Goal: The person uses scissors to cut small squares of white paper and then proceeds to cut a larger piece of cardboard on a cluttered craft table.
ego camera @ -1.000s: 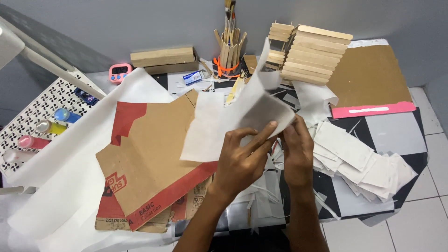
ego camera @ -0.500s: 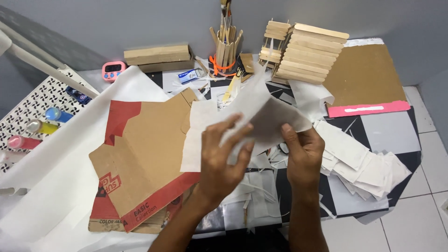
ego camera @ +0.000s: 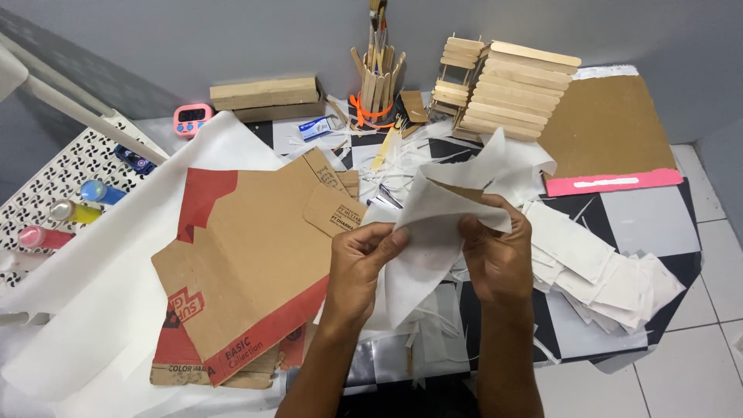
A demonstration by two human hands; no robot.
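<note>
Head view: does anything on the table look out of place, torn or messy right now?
Yes. Thin white paper strips lie scattered loose across the checkered table near the front edge. The flattened cardboard box overhangs that edge. Both the left hand and right hand hold a crumpled white sheet.

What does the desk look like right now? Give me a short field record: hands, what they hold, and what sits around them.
left hand: pinches the white sheet's left edge
right hand: grips the same sheet's right side
white sheet: bent, lifted off the table
cardboard: flat, brown and red, left of the hands
cut white pieces: piled to the right
stick house: wooden, at the back
stick cup: behind centre
</note>
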